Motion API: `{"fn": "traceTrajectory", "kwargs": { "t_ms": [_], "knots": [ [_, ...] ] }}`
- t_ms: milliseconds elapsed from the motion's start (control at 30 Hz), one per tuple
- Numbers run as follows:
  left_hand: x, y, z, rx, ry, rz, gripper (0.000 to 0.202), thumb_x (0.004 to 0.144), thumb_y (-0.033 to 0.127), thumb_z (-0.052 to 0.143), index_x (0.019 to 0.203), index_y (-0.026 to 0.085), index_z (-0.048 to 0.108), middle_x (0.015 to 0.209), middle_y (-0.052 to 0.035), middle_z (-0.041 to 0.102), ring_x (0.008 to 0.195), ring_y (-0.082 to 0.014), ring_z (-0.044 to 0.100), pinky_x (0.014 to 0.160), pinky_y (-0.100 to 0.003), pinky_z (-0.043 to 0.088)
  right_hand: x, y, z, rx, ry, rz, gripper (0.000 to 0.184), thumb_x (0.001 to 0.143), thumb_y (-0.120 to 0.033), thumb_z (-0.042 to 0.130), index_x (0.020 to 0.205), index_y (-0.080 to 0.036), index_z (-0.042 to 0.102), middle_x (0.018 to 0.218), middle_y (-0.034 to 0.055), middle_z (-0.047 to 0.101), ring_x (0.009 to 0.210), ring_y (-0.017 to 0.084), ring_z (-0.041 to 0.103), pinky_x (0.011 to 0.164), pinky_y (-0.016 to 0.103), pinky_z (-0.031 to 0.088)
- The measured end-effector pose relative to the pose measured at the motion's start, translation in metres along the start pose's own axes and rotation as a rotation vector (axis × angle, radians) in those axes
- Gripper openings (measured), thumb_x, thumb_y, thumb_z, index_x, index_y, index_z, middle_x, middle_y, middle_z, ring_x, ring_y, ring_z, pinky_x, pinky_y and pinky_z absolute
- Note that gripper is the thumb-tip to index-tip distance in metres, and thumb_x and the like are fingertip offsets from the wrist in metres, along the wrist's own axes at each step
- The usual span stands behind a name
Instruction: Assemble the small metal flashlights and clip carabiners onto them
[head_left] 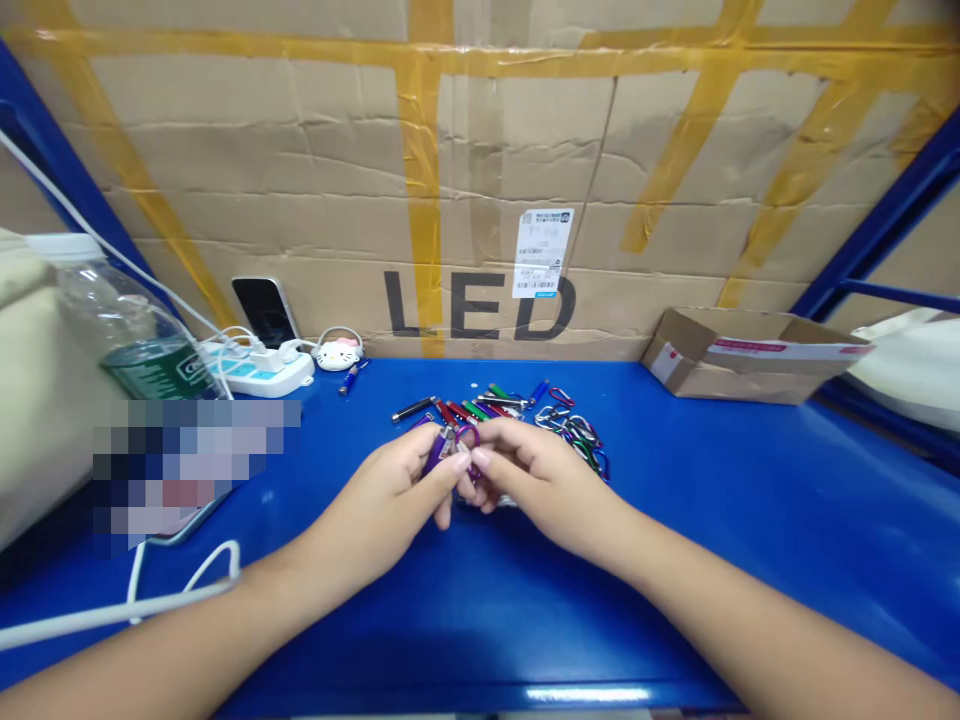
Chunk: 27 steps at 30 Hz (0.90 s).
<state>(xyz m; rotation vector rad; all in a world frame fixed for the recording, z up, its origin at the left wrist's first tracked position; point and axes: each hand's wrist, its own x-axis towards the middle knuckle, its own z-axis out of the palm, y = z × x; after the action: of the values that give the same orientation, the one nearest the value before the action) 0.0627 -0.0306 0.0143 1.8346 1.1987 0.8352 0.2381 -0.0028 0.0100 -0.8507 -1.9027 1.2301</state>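
My left hand [412,475] is closed on a small purple flashlight [436,455], which looks like a keychain type. My right hand [525,465] pinches a purple carabiner [469,434] beside the flashlight's end. Both thumbs meet there, and the fingers hide whether the two pieces are joined. Just beyond my hands lie several small metal flashlights [454,411] in black, red, green, silver and blue. To the right of them is a pile of carabiners [577,430] in mixed colours, partly behind my right hand.
A tall taped carton [315,200] closes off the back of the blue table [480,620]. At right stands an open cardboard box [750,370]. On the left are a power strip [262,372], a plastic bottle [142,330], white cables and a blue flashlight [349,379].
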Motion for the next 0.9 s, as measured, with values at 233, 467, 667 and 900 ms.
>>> {"fn": "traceTrajectory", "kwargs": {
  "t_ms": [233,467,667,900],
  "knots": [
    [0.002,0.007,-0.001,0.116,0.046,-0.082,0.028,0.090,0.043,0.046,0.078,0.018,0.051,0.062,0.0044,0.052,0.053,-0.0107,0.049,0.053,-0.022,0.037,-0.003,0.007,-0.015,-0.566,0.014,-0.299,0.017,0.092,-0.020,0.047,0.093,-0.017,0.063,0.088,0.0060,0.069,0.081,0.016,0.062,0.075,0.028,0.048],
    [0.002,0.007,-0.001,0.196,0.087,-0.076,0.033,0.090,0.042,0.046,0.067,0.018,0.048,0.053,0.0056,0.047,0.049,-0.0100,0.043,0.050,-0.022,0.033,-0.011,0.003,-0.010,-0.875,-0.013,-0.340,0.017,0.094,-0.025,0.044,0.093,-0.017,0.059,0.089,0.0074,0.067,0.081,0.018,0.062,0.070,0.029,0.045],
    [0.000,0.009,0.007,0.207,0.050,-0.053,0.031,0.090,0.037,0.045,0.065,0.019,0.045,0.055,0.0042,0.049,0.053,-0.0116,0.047,0.052,-0.023,0.034,-0.012,0.003,0.001,-1.300,-0.091,-0.268,0.019,0.092,-0.024,0.041,0.084,-0.015,0.056,0.072,0.0081,0.066,0.065,0.024,0.063,0.061,0.034,0.039],
    [-0.003,0.008,0.007,0.157,0.030,-0.034,0.031,0.090,0.036,0.044,0.064,0.019,0.045,0.053,0.0043,0.046,0.053,-0.0114,0.046,0.049,-0.023,0.033,-0.015,0.003,0.006,-1.478,-0.065,-0.295,0.021,0.089,-0.025,0.038,0.081,-0.016,0.056,0.061,0.0074,0.065,0.052,0.023,0.061,0.055,0.034,0.031]
  ]
}}
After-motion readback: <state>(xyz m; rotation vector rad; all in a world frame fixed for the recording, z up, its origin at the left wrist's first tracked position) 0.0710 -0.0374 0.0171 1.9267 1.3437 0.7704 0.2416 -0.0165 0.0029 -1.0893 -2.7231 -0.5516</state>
